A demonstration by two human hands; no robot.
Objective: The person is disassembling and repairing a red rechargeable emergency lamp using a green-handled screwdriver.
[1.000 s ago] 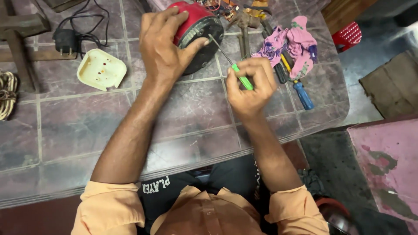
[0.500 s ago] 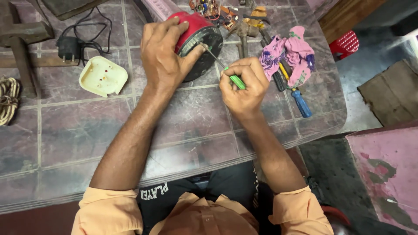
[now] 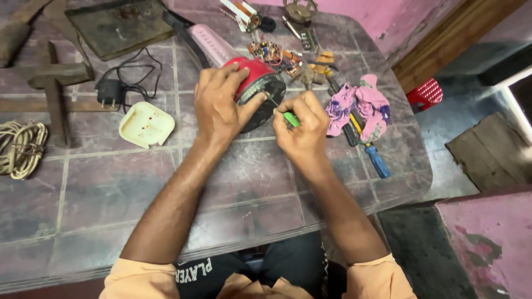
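Red and black plastic makes up the round appliance body (image 3: 259, 88) lying on its side at the far middle of the tiled counter (image 3: 111, 194); much of its near side is hidden under the left hand (image 3: 219, 105), and its open black end faces right. The screwdriver tip is too small to make out where it meets the black rim. The left hand's fingers are spread and pressed over the red shell, thumb against the black ring. Just right of it, the right hand (image 3: 302, 130) has its fingers curled tight, pinching a green-handled screwdriver (image 3: 289, 117) whose thin shaft points at the rim. Further left lie a cream plastic cover (image 3: 146, 124) and a coil of rope (image 3: 21, 148), cut off at the edge; to the right, a pink cloth (image 3: 360, 108) partly covers a blue-handled tool (image 3: 378, 161).
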